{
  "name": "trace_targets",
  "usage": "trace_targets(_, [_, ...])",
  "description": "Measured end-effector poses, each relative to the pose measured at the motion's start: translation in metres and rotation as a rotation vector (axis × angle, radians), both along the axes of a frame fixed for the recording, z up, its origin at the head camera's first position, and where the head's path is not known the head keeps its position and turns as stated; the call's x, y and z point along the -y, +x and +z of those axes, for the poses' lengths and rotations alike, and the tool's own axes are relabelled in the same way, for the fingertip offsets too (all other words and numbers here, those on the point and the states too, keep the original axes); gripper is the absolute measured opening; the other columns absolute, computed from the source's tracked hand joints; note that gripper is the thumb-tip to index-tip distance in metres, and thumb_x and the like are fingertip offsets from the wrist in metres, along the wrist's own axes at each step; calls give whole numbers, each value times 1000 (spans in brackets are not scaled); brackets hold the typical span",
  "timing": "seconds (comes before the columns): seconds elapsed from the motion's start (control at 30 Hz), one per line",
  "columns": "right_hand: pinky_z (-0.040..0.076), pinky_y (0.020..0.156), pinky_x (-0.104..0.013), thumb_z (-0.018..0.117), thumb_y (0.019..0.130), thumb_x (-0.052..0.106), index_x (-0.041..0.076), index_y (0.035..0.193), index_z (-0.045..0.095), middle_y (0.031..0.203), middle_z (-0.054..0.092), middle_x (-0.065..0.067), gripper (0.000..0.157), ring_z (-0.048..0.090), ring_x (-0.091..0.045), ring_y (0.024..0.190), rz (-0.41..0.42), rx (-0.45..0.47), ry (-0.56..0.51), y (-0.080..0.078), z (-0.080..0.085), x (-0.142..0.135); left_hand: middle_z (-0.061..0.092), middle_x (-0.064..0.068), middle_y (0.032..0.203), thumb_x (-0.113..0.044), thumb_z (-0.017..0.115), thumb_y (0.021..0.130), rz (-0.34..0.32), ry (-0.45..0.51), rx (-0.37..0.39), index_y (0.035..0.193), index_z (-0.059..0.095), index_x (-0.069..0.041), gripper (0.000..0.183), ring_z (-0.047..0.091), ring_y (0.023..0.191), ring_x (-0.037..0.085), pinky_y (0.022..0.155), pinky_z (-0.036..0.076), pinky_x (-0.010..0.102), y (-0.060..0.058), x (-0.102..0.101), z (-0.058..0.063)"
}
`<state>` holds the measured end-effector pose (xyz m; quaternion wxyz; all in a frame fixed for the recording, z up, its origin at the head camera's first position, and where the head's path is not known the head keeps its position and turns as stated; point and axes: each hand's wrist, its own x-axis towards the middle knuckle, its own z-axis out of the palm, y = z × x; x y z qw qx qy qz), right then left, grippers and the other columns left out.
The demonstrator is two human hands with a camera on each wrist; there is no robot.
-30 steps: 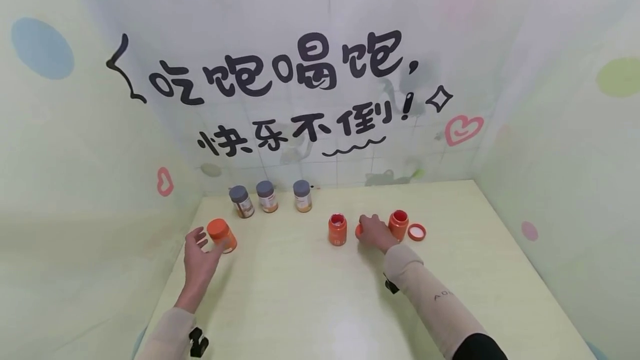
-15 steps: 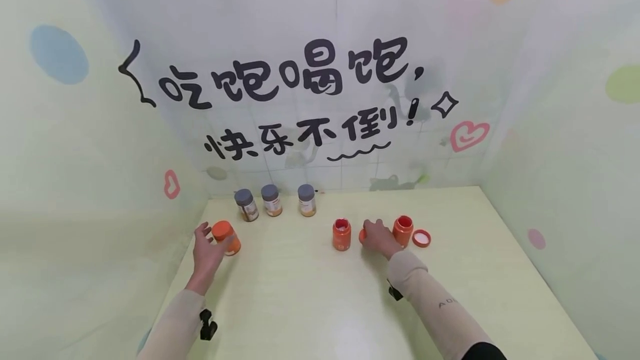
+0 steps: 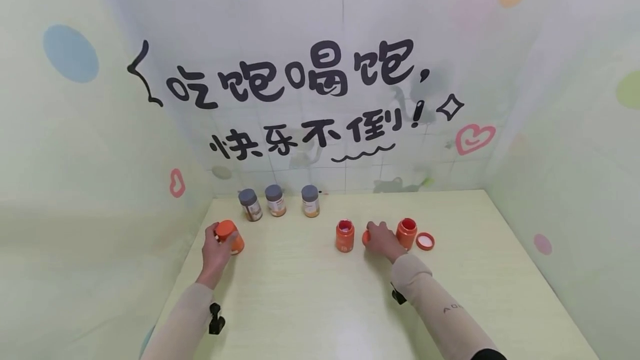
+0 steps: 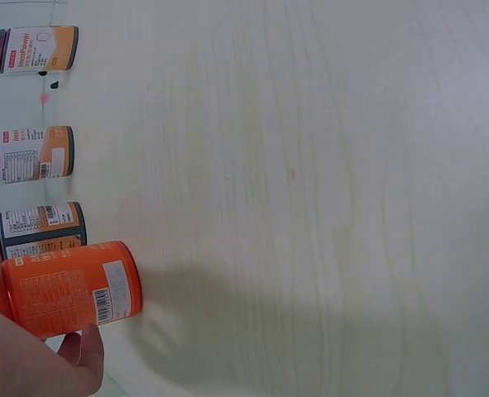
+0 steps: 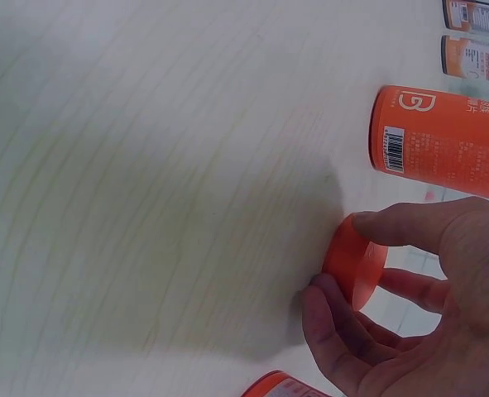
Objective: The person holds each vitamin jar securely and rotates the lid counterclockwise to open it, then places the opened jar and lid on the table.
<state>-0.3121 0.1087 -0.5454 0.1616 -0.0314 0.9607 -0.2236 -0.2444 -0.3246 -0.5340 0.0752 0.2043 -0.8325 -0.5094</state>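
At the table's left side, my left hand wraps round an upright orange bottle with its lid on. The thumb lies near the lid and fingertips lie along the other side. My right hand pinches a loose orange lid between thumb and fingers, down at the table. That lid sits between two uncapped orange bottles: one to the hand's left, the other just to its right and close to the hand. A second lid lies inside-up beside the right bottle.
Three dark-capped bottles stand along the table's back edge: one at left, one in the middle and one at right. Walls with printed decorations enclose the pale wooden table at the back and both sides.
My left hand has moved in from loosely beside the orange bottle and its fingers have closed round it. The right hand stays on the lid. The head view has shifted slightly.
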Motion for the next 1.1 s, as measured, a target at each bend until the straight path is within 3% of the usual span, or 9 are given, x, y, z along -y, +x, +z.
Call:
trace_targets(0.37, [52, 96, -54, 73, 87, 21, 11, 143, 46, 130, 55, -18, 64, 57, -31, 101, -19, 3, -42, 4, -2, -5, 36, 24, 153, -25, 63, 97, 38, -23, -31, 151, 24, -2, 71, 39, 138, 41, 113, 38, 56, 4, -7, -5])
trace_targets(0.5, [50, 98, -56, 73, 87, 22, 10, 144, 44, 131, 55, -19, 65, 56, -32, 104, -5, -4, -43, 4, -2, -6, 38, 24, 150, -26, 65, 94, 36, -18, 1, 151, 25, -1, 74, 41, 134, 40, 110, 41, 55, 4, -6, -6])
trace_targets(0.73, [52, 96, -55, 74, 86, 21, 9, 145, 41, 132, 54, -20, 69, 56, -33, 105, 7, -19, -53, 8, 5, -5, 40, 24, 151, -27, 67, 94, -33, -14, 68, 147, 26, -1, 72, 40, 139, 41, 114, 34, 59, 3, -2, -11])
trace_targets(1.1, [55, 93, -50, 76, 84, 20, 9, 148, 37, 134, 53, -20, 75, 58, -30, 101, -21, -17, -67, 17, 13, 1, 35, 25, 155, -25, 62, 97, -32, -1, 109, 148, 23, 2, 69, 35, 142, 44, 114, 33, 60, 6, 1, -20])
